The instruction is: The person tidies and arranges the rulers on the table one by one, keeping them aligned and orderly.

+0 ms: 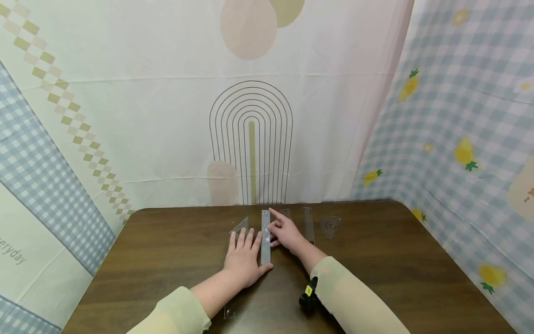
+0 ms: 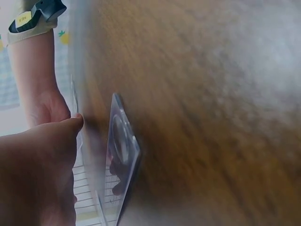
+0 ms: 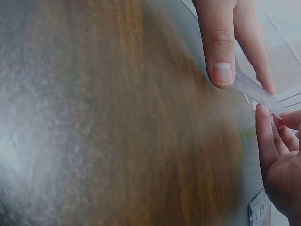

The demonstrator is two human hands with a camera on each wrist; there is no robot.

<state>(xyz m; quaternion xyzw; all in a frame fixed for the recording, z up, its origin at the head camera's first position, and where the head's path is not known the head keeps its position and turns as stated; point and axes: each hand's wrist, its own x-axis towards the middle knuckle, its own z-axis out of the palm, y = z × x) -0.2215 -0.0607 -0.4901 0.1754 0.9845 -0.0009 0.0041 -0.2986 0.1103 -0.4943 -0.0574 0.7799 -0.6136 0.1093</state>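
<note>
Narrow, straight grey ruler (image 1: pixel 265 246) touched from both sides.
Left hand (image 1: pixel 243 260) spread; right hand (image 1: pixel 289 234) partly curled, any pinch indiscernible.

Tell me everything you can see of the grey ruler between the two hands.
The grey ruler is a straight, narrow strip, metal or plastic by its look, with pale patches; any markings are too small to read. It points toward the back curtain over the brown table; whether it lies flat is unclear. The left hand has its thumb at the near end; the right hand has its index fingertip at the far end.
</note>
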